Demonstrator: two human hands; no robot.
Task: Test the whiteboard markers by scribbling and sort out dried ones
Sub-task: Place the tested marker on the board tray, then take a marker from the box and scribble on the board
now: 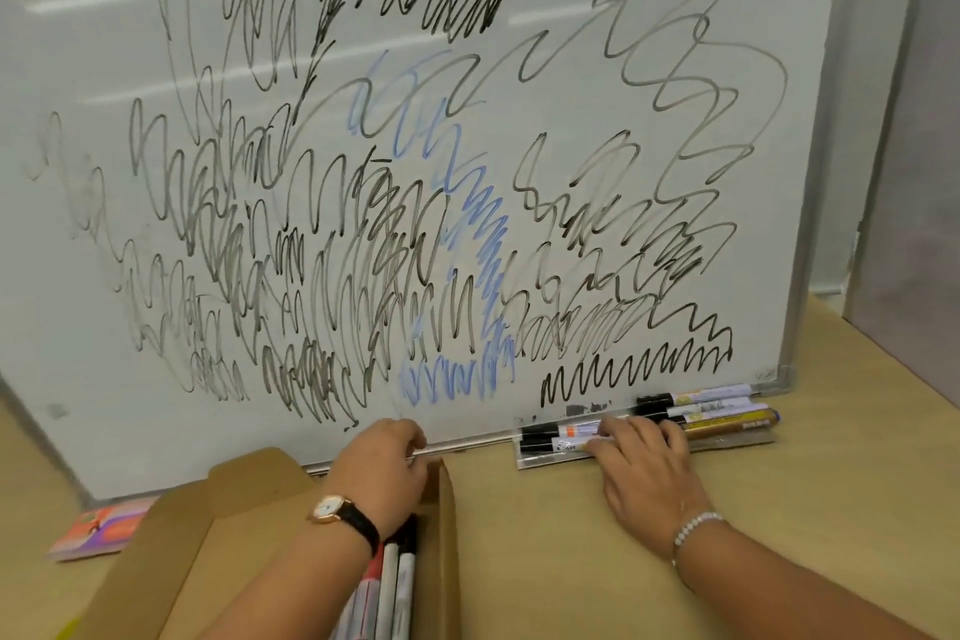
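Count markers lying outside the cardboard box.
5, all at the foot of the whiteboard: two black-capped markers near its right corner, a gold marker just below them, another black-capped pair further left, partly under the right hand. The hand may hide others.

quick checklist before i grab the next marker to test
1. Markers left in box: ok, several beside the left wrist.
2. Left hand free: cannot tell, its curled fingers hide what they touch.
3. Right hand free: ok, lying flat on the row of markers.
4. Row's caps on: ok for the black caps showing.
5. Bare whiteboard space: ok, lower left.
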